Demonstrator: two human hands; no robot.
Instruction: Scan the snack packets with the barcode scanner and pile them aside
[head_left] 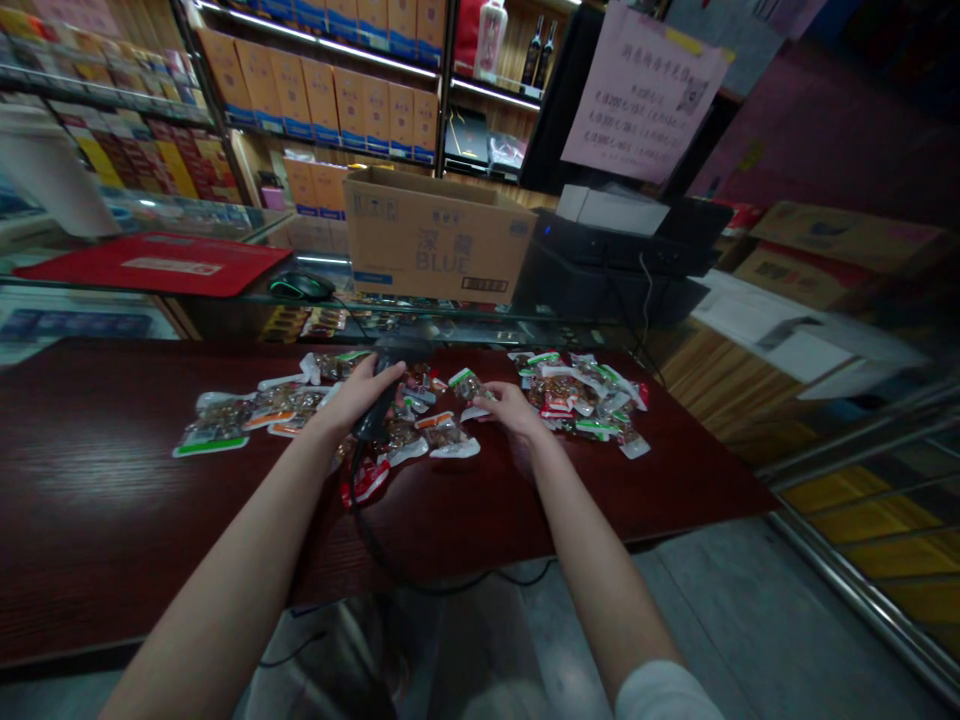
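one black handheld scanner (369, 425) is gripped in the person's left hand (360, 394), fingers curled round its handle, its cable (431, 590) looping down past the near edge of the dark red table (480, 510). the right hand's (517, 412) fingers pinch a small green-edged snack packet (466, 384) between the scanner and the right-hand heap of packets (592, 395), while other packets (281, 402) trimmed in green, orange and red lie strewn around and left of the scanner. behind, i see a cardboard carton (442, 240) lettered "blue" between a computer mouse (301, 287) and a black printer (615, 255).
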